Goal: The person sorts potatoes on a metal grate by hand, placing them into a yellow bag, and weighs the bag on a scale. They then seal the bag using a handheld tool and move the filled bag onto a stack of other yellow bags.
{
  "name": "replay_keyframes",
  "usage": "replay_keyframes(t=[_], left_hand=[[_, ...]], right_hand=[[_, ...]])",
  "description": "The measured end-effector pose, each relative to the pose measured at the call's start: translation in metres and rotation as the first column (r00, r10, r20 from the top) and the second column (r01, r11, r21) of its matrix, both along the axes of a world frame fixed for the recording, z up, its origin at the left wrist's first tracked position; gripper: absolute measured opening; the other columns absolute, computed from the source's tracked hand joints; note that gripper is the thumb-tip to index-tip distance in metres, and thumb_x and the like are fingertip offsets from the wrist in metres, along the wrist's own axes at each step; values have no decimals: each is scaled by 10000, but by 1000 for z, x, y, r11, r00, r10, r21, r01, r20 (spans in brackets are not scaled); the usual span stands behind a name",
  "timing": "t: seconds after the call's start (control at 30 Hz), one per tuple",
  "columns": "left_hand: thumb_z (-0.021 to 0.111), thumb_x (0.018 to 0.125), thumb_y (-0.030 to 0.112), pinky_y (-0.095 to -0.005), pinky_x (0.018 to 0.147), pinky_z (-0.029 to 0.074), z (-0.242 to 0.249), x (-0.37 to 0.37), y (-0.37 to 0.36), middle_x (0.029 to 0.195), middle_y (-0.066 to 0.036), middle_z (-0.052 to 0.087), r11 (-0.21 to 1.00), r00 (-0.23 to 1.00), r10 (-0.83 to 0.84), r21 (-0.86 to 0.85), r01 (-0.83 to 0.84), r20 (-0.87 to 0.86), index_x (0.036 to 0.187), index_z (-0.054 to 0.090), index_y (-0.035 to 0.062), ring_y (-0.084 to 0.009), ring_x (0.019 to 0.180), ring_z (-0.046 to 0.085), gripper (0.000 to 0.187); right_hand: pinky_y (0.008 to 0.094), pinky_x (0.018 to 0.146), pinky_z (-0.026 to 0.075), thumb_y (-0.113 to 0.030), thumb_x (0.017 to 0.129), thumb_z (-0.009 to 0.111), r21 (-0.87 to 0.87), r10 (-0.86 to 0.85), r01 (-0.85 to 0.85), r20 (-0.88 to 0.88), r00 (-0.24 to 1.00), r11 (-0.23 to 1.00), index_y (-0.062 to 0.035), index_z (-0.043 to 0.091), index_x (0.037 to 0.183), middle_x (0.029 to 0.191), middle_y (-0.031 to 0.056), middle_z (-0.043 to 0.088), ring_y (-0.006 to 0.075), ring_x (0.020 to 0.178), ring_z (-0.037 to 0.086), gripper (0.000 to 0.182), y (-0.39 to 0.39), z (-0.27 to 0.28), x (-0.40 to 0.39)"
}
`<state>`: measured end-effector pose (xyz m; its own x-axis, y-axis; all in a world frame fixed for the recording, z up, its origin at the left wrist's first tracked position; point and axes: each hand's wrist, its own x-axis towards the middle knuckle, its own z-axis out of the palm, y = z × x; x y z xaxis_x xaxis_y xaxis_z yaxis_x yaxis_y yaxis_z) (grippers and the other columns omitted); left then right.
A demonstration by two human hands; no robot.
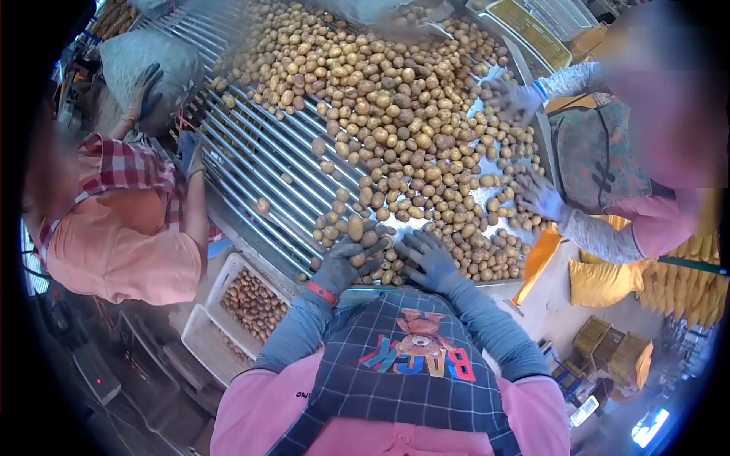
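Observation:
A broad heap of potatoes [411, 137] covers the sorting table and reaches down to my hands. My left hand [340, 266], in a grey glove with a red band at the wrist, is at the near edge with its fingers curled round a potato [357, 260]. More potatoes lie right against its fingertips. To the right, my gloved right hand [430, 261] rests palm down with its fingers stretched out and apart. It touches potatoes at the near edge and holds none of them.
Metal rollers [258, 163] run along the table's left side, with a few scattered potatoes. A co-worker at left has a hand by a large filled bag [148, 68]. At right, another co-worker's gloved hands [540, 196] touch the heap. White crates [247, 296] of potatoes stand lower left.

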<state>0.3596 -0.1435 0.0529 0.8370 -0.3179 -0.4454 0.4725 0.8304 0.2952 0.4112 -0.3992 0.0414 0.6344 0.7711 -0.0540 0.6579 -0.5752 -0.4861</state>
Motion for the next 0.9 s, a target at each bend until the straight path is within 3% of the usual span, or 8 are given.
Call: replay_keyframes(t=[0.17,0.3,0.43,0.5,0.53,0.63,0.73,0.9], left_hand=[[506,960,227,-405,965,532,-4,6,21,1477,-149,396,968,997,-72,245,60,41,1436,407,67,-262,1257,509,512],[549,848,65,-291,911,529,-18,-5,24,1344,-136,528,660,918,-397,699,276,13,1353,533,49,-207,1170,555,506],[557,778,14,-290,867,521,9,8,44,1169,-125,650,523,969,-244,847,95,42,1277,602,24,-177,1072,595,502],[570,822,-12,-250,626,525,-4,23,79,924,-65,693,705,934,356,665,-248,-30,1205,649,23,-112,686,626,392],[606,873,43,-234,590,497,-27,20,106,878,-57,654,253,957,275,953,-167,94,1244,625,47,-113,708,604,371],[671,877,260,-361,853,516,-31,43,169,1207,-155,598,-569,914,356,821,47,195,1313,594,166,-268,1033,642,452],[575,913,388,-422,916,495,-62,43,198,1313,-169,545,-531,952,250,796,289,-179,1299,603,225,-337,1128,598,419],[609,874,412,-467,795,515,-39,33,136,1098,-165,588,-583,971,42,783,217,-237,1089,661,176,-376,947,634,323]], right_hand=[[490,1139,270,-278,828,640,-232,-79,130,215,973,964,-150,630,1185,1288,123,568,304,1269,472,379,-57,-29,65],[484,1023,378,-214,785,664,256,-554,493,327,765,832,-125,669,995,1114,97,640,310,1112,556,228,-15,-29,96],[500,1007,394,-219,782,675,-21,94,-94,-24,995,995,-145,631,1101,1278,102,556,347,1196,507,330,57,36,50],[532,1051,363,-242,772,684,66,467,-468,38,884,881,-169,606,1178,1360,93,497,348,1296,434,420,26,14,23],[553,1092,322,-266,764,695,34,522,-523,14,853,852,-217,606,1216,1374,89,492,348,1355,377,464,1,7,31],[456,1009,438,-229,736,742,-278,272,-266,-20,962,923,-298,598,1262,1433,78,445,333,1301,432,550,-75,0,106],[495,889,474,-273,823,663,-577,-184,243,159,970,780,-202,676,1108,1229,115,599,342,1117,552,294,-103,26,173],[346,935,479,-173,900,597,291,-645,636,-75,760,715,-77,654,1194,1124,143,675,283,1023,648,315,-45,15,246]])
